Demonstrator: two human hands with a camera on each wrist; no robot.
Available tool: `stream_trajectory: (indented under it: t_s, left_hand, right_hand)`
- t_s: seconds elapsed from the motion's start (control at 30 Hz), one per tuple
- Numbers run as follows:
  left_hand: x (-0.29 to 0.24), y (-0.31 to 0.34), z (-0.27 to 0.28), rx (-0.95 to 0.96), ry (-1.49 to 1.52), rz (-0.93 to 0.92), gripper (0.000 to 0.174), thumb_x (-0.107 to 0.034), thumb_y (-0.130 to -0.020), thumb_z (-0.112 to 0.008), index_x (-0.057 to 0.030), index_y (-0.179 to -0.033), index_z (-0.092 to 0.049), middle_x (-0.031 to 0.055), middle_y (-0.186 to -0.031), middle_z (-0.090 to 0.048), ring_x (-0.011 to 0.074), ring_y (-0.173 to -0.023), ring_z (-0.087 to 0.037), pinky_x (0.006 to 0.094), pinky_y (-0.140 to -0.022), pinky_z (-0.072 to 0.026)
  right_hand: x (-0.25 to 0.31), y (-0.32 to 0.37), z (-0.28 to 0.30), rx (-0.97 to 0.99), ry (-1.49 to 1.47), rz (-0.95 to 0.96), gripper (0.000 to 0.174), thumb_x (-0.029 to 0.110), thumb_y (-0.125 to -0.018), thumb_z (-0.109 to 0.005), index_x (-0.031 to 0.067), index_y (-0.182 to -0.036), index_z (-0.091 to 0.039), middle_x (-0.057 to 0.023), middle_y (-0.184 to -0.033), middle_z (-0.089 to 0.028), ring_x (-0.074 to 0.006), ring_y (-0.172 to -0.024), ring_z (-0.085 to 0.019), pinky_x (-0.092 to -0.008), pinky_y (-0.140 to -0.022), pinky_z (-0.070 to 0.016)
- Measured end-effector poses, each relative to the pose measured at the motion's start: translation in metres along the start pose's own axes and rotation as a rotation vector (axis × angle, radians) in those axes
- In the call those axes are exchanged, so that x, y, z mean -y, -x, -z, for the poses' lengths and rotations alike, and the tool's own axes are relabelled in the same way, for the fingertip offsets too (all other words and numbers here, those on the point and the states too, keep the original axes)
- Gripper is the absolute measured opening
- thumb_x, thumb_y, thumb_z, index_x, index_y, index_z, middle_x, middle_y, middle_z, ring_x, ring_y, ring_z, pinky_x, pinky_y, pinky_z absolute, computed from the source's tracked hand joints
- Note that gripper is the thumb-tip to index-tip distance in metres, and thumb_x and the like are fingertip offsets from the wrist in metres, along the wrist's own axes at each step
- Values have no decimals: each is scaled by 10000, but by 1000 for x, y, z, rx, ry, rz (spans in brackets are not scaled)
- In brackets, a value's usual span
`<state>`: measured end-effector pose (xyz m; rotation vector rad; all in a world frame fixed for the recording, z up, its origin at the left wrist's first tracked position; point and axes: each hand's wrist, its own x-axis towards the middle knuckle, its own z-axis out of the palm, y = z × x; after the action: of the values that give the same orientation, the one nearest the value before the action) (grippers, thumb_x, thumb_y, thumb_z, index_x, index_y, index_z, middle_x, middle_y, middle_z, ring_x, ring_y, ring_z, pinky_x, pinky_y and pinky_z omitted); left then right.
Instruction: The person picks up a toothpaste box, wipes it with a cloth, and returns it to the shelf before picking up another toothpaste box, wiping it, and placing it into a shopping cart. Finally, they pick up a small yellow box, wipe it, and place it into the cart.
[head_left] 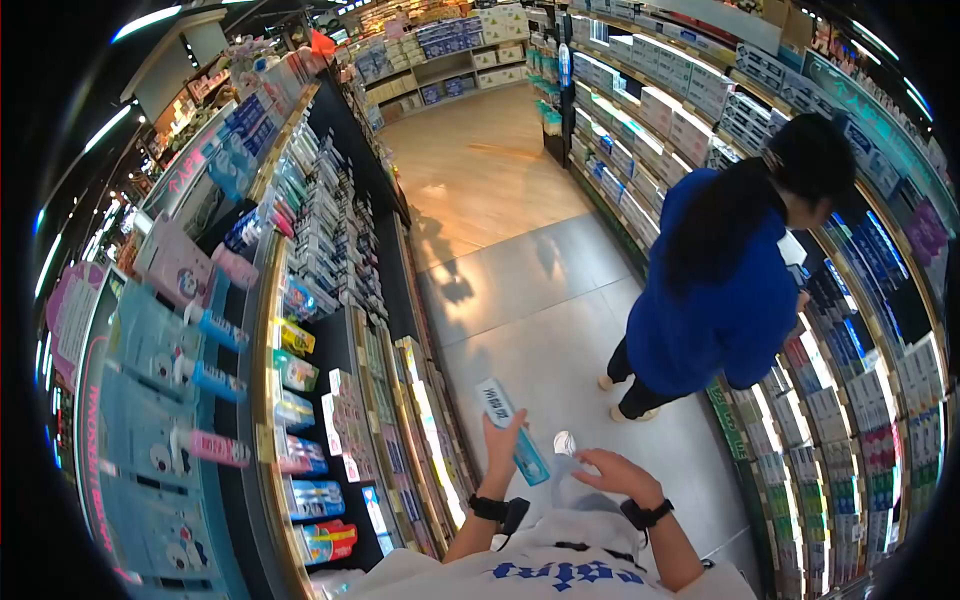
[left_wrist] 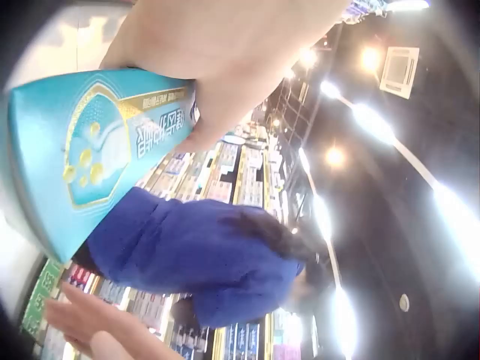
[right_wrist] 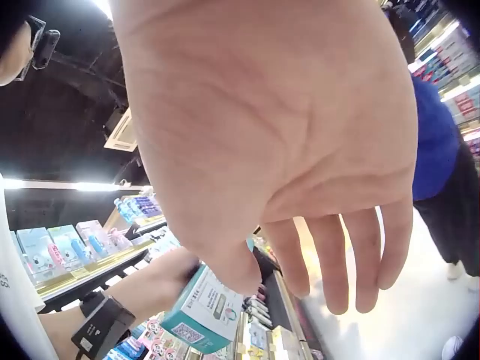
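Left hand (head_left: 503, 440) is raised, fingers curled round a blue box (head_left: 511, 430); right hand (head_left: 615, 472) hovers beside it, palm down, fingers spread and empty.

- The box (left_wrist: 90, 150), left wrist view: its nine o'clock end runs off the picture, and its one o'clock end disappears under the left hand (left_wrist: 225, 52).
- The right hand (right_wrist: 262, 135) fills the right wrist view. The wrist is cut at twelve o'clock, and the palm covers most of the box.
- The person in blue (left_wrist: 202, 255) is smeared and partly behind the box.
- The shelf labels (head_left: 640, 110) are too small to read.
- There's a pale round thing (head_left: 563, 442) at ten o'clock of the right hand. I can't tell what it is.
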<state>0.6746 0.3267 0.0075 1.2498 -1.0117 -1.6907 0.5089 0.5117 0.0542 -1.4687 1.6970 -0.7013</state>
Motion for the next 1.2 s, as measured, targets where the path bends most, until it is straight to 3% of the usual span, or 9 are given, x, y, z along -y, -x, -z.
stream_trajectory:
  t_s: [0.2, 0.37, 0.43, 0.53, 0.67, 0.77, 0.83, 0.93, 1.2]
  left_hand:
    - [-59, -132, 1, -153, 253, -14, 641, -163, -900, -759, -38, -1395, -371, 106, -1155, -542, 207, -881, -633, 350, -717, -592]
    - [-145, -222, -60, -238, 313, -105, 649, -262, -939, -723, -46, -1427, -353, 110, -1147, -542, 210, -923, -621, 390, -842, -575]
    - [-152, -282, -70, -231, 411, -144, 561, -298, -964, -685, -63, -1385, -398, 91, -1123, -559, 204, -968, -616, 404, -872, -561]
    - [-181, -358, -90, -87, 497, -40, 453, -456, -999, -561, -125, -1288, -451, 69, -1199, -562, 229, -1061, -596, 461, -915, -502]
    - [-204, -499, -109, -33, 568, -99, 473, -484, -1004, -526, -216, -1375, -407, 78, -1282, -544, 245, -1073, -608, 465, -902, -512]
    - [-265, -573, -150, 37, 464, -163, 532, -509, -1004, -507, -222, -1430, -369, 91, -1333, -525, 249, -1109, -608, 453, -876, -546]
    - [-293, -635, -176, 137, 527, -153, 529, -417, -1022, -529, -180, -1456, -341, 112, -1316, -537, 246, -1128, -610, 417, -846, -577]
    - [-338, -715, -240, 367, 324, -145, 466, -164, -1024, -563, -64, -1430, -358, 143, -1201, -598, 227, -1046, -649, 357, -843, -583]
    - [-335, -915, -435, 600, -285, -273, 408, -134, -923, -730, 59, -1243, -564, 135, -1081, -675, 165, -966, -652, 284, -854, -539]
  right_hand:
    - [48, -180, 74, 35, 49, 232, 749, 472, -898, -691, 13, -1436, -443, -254, -1261, -605, -371, -1129, -608, -407, -960, -487]
    - [64, -304, 122, 87, -118, 368, 813, 382, -872, -758, 9, -1487, -379, -249, -1224, -602, -367, -1109, -612, -399, -955, -485]
    - [55, -359, 144, -31, -128, 454, 730, 335, -875, -766, 7, -1421, -409, -224, -1140, -629, -337, -1051, -631, -368, -940, -491]
    - [45, -438, 195, 46, -347, 186, 613, 258, -867, -788, 20, -1307, -432, -181, -1109, -655, -263, -1029, -647, -349, -933, -495]
    - [22, -557, 254, -65, -481, 198, 506, 158, -886, -771, 37, -1239, -429, -120, -1074, -674, -182, -991, -640, -341, -918, -501]
    - [20, -638, 303, -204, -511, 252, 454, 180, -942, -715, 23, -1279, -454, -101, -1054, -675, -166, -952, -666, -317, -856, -528]
    - [19, -679, 342, -354, -576, 63, 425, 187, -966, -684, 10, -1302, -494, -89, -1063, -659, -147, -941, -669, -286, -827, -536]
    - [11, -730, 399, -606, -714, 54, 423, 221, -991, -651, 9, -1327, -507, -103, -1048, -654, -150, -872, -680, -269, -750, -544]
    - [-124, -855, 523, -1136, -946, -188, 334, 346, -996, -635, 51, -1095, -511, -97, -814, -691, -169, -598, -665, -263, -548, -507]
